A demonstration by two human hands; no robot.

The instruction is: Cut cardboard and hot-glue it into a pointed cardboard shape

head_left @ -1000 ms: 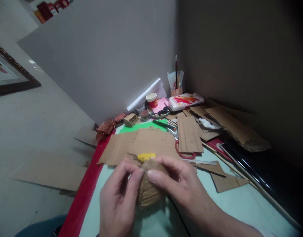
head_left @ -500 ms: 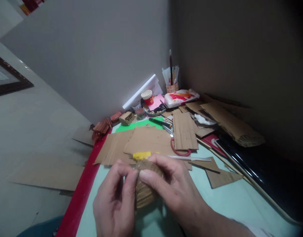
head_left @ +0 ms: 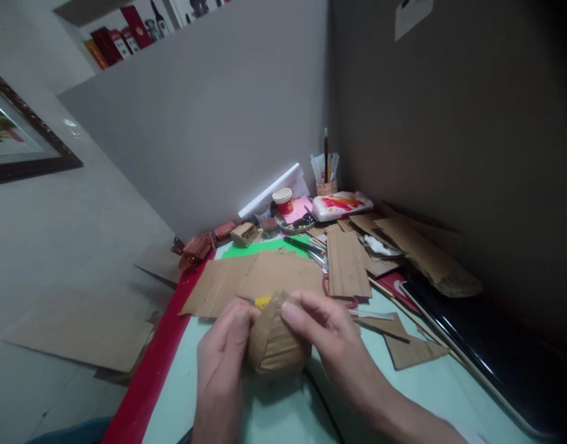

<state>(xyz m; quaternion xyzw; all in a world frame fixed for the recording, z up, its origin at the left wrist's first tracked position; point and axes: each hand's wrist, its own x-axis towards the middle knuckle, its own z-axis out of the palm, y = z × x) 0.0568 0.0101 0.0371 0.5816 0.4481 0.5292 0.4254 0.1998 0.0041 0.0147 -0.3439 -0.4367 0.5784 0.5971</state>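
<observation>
A rounded brown cardboard piece (head_left: 278,345) with ridged, creased sides and a narrow top is held up over the pale green table. My left hand (head_left: 224,357) grips its left side, with the fingers partly hidden behind it. My right hand (head_left: 327,327) pinches its upper right edge, thumb on the near face. Just behind the piece, part of a yellow tool (head_left: 262,302) shows. A black cable runs along the table below my right hand.
Flat cardboard sheets (head_left: 278,274), scissors with red handles (head_left: 326,285) and a green sheet lie beyond my hands. At the right are cardboard scraps and a shiny black object (head_left: 487,357). A paper cup (head_left: 283,202) and a tissue pack (head_left: 341,205) stand farther back.
The cardboard piece has turned, showing more of its ridged side, and my left hand has shifted from a fingertip pinch to its left side. The camera view has tilted upward.
</observation>
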